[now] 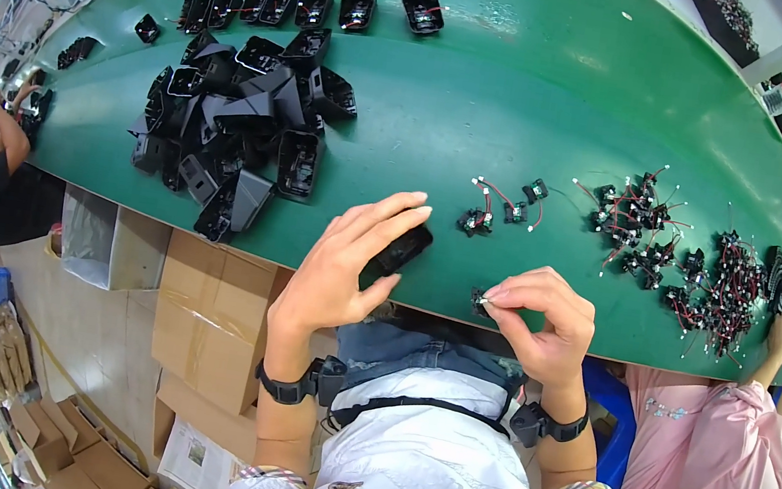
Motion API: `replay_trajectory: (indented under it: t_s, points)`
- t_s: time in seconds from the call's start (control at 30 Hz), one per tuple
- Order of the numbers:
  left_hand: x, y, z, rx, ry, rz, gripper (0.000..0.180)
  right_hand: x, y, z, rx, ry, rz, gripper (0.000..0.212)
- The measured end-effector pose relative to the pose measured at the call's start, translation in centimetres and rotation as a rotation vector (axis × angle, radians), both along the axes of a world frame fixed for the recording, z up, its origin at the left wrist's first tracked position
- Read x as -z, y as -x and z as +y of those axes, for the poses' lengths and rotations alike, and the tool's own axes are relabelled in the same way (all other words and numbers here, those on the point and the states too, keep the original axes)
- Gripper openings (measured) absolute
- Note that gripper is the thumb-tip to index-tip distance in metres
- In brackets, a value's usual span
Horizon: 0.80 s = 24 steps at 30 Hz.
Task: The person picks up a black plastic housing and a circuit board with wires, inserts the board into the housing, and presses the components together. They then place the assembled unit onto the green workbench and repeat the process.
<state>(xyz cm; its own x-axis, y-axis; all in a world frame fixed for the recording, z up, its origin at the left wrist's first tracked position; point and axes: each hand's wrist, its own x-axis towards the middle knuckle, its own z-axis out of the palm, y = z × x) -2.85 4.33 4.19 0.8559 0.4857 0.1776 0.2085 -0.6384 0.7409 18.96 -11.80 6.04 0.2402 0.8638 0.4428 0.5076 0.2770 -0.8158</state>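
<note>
At the near edge of the green table, my left hand [346, 256] is closed round a small black plastic housing [404, 250], its fingers along the far side and the thumb on the near side. To the right, my right hand [546, 320] pinches a small black wired part [480, 301] between thumb and fingertips, low over the table edge. The two held things are apart. Beyond them lie a few loose black parts with red wires [477, 219]. Fingers hide some of both held things.
A heap of black housings [249, 112] covers the left of the green table [453, 102]; a row of housings [315, 6] stands behind it. Piles of wired parts [734, 286] lie right, near a person in pink [710, 444]. Another person [3, 166] works far left. Cardboard boxes [208, 318] stand below.
</note>
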Motion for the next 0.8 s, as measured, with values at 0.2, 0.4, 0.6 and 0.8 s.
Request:
replay_trajectory:
  t_s: [0.2, 0.4, 0.6, 0.8]
  points:
    - [1.3, -1.7, -2.1, -0.182, -0.172, -0.162, 0.085, 0.3, 1.3, 1.0, -0.030, -0.074, -0.027, 0.022]
    - [0.4, -2.7, -5.0, -0.167, -0.118, -0.282, 0.083, -0.4, 2.1, 1.2, -0.045, -0.141, -0.216, 0.029]
    - [0.4, -2.9, -4.5, -0.132, -0.242, -0.336, 0.088, -0.7, 1.6, 1.0, -0.139, -0.039, -0.183, 0.026]
    - [-0.5, -2.8, -4.8, -0.057, -0.170, -0.351, 0.090, -1.8, 0.8, 0.8, -0.259, 0.040, -0.160, 0.022]
